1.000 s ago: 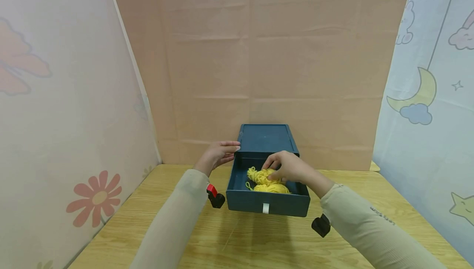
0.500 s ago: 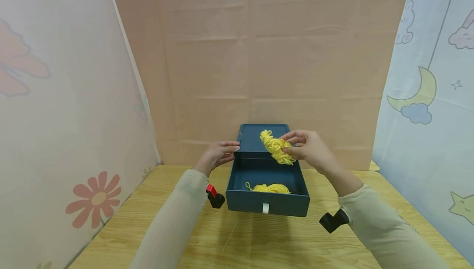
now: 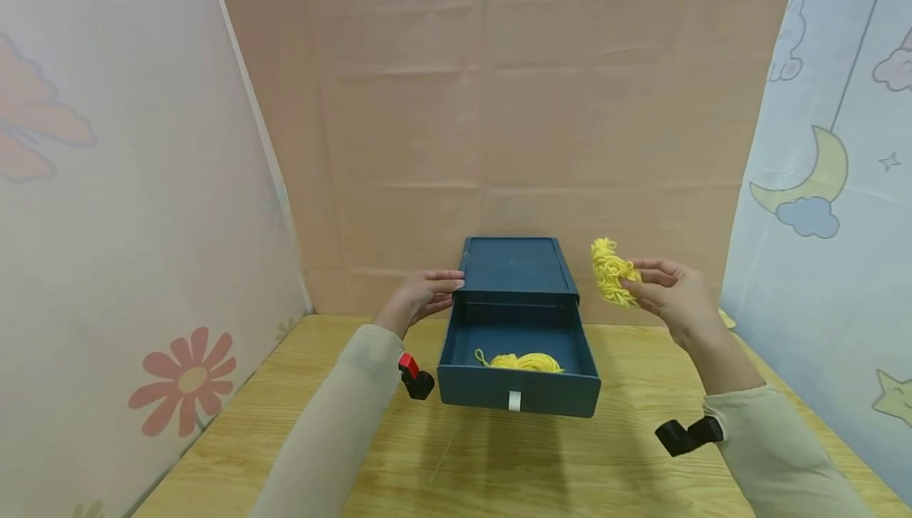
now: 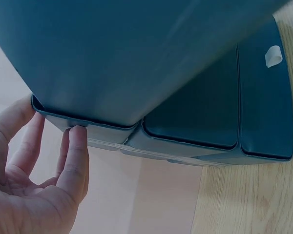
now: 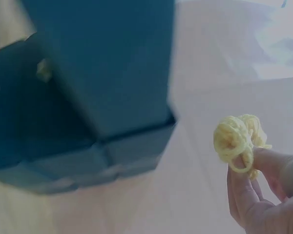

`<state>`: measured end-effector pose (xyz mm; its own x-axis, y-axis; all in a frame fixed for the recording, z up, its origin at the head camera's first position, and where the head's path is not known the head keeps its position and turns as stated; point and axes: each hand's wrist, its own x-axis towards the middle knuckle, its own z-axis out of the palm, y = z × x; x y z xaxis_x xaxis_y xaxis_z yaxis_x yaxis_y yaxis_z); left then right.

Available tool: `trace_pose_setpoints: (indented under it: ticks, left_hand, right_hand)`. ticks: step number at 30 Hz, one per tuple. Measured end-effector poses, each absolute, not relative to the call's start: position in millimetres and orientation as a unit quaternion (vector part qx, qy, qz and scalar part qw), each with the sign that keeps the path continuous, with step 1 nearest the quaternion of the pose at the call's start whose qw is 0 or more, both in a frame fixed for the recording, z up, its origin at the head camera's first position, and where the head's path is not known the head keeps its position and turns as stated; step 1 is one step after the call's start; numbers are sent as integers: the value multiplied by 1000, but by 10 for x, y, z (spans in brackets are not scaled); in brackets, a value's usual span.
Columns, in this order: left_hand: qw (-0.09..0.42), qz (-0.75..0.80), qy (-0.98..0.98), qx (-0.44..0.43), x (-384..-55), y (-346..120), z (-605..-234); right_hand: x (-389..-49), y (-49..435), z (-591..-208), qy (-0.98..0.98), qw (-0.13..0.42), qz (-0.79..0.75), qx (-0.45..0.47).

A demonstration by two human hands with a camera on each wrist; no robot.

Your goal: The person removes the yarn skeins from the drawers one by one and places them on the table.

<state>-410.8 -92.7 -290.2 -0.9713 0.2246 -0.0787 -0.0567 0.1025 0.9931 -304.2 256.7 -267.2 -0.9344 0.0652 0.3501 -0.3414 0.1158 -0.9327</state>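
My right hand [image 3: 673, 300] pinches a yellow yarn bundle [image 3: 613, 274] between thumb and fingers, in the air to the right of the dark blue drawer unit [image 3: 513, 264]. In the right wrist view, the yarn bundle [image 5: 233, 139] shows loose loops over the fingertips. The top drawer [image 3: 518, 391] is pulled out toward me, and a second yellow yarn bundle [image 3: 527, 363] lies at its front, partly hidden by the drawer's front wall. My left hand [image 3: 420, 296] rests with extended fingers against the unit's left side, close to its front edge, as the left wrist view also shows.
Below the top drawer, the left wrist view shows a closed drawer front with a white pull tab [image 4: 273, 56]. The unit stands on a wooden table [image 3: 342, 439] before a beige back panel [image 3: 399, 146]. Patterned side walls [image 3: 178, 264] flank both sides.
My right hand has lifted one yarn bundle out of the drawer and carried it up and to the right, past the unit. The left hand has stayed at the unit's side.
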Motion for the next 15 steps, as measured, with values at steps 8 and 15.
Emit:
trace_pose_setpoints:
  ticks: [8, 15]
  left_hand:
    - [103, 666, 736, 58, -4092, -941, -2901]
    - [102, 666, 736, 58, -4103, -952, -2922]
  right_hand:
    - [-3171, 2810, -3317, -816, 146, 558, 19]
    - [-3234, 2880, -3869, -843, 95, 529, -37]
